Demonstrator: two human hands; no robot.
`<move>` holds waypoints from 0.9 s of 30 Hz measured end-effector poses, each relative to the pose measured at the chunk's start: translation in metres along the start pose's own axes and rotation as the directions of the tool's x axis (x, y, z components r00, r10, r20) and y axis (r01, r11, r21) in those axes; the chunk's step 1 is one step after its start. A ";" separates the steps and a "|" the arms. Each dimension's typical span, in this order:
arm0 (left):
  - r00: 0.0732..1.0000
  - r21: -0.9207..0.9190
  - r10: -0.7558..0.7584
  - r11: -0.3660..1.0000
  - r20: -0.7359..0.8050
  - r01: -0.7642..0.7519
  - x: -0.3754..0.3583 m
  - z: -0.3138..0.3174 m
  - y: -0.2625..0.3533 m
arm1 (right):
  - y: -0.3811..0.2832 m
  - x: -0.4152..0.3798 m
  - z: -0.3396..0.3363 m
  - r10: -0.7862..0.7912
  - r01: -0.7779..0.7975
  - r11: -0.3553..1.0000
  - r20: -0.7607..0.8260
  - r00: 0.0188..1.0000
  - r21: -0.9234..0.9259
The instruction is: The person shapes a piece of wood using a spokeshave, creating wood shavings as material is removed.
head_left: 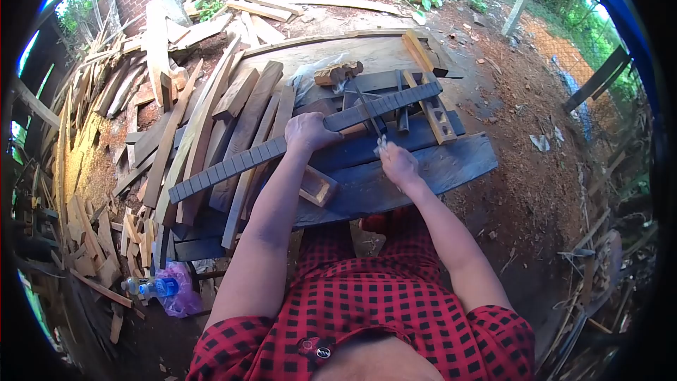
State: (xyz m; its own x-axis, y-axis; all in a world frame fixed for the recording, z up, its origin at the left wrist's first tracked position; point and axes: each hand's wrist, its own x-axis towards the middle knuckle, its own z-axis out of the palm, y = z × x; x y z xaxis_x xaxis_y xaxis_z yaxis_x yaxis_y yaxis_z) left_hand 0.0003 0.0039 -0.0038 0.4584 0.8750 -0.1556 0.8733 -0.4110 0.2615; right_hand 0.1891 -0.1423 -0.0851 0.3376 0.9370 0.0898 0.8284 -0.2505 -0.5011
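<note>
A long wooden strip (247,161) with evenly spaced crosswise lines lies slantwise over the bench (451,162). My left hand (309,131) is closed around the strip near its middle. In my closed right hand (399,165) is a narrow, dark-bladed hand tool (367,107), its blade crossing over the strip toward the far side. I cannot tell whether the blade has teeth. Just past the strip, close to the blade, sits a rough wood chunk (337,73). A wooden block with holes (441,123) stands by the strip's right end.
Several boards and beams (247,99) lean across the bench's left side. A short wood block (318,187) rests near the front edge. Below left are plastic bottles (161,286) and a purple bag (185,296). Scrap wood (99,233) is heaped at left; bare soil (529,183) lies right.
</note>
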 end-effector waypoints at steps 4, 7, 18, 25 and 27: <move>1.000 0.012 0.006 1.000 -0.002 -0.006 0.000 -0.001 0.001 | -0.012 0.029 0.013 0.032 -0.034 0.999 -0.045 0.998 -0.036; 1.000 0.004 -0.006 1.000 0.019 0.006 0.001 -0.001 0.000 | -0.004 0.017 0.012 0.016 -0.017 0.999 -0.028 0.999 -0.027; 1.000 0.006 0.000 1.000 0.008 0.000 0.001 0.000 0.000 | 0.014 -0.051 -0.001 0.065 -0.067 0.996 0.033 0.997 0.051; 1.000 0.010 -0.001 1.000 -0.003 0.001 0.000 0.001 0.000 | 0.014 -0.072 0.006 0.004 -0.003 0.997 -0.013 1.000 0.082; 1.000 0.011 0.000 1.000 -0.010 0.000 -0.002 -0.001 0.001 | 0.013 -0.068 0.006 0.013 -0.012 0.998 -0.010 1.000 0.065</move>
State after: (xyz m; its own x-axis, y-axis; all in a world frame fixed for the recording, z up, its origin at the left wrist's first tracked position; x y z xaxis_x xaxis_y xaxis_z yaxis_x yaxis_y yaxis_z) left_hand 0.0006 0.0018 -0.0025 0.4564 0.8777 -0.1460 0.8754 -0.4135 0.2505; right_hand 0.1739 -0.2082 -0.1025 0.3528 0.9312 0.0917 0.7933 -0.2457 -0.5570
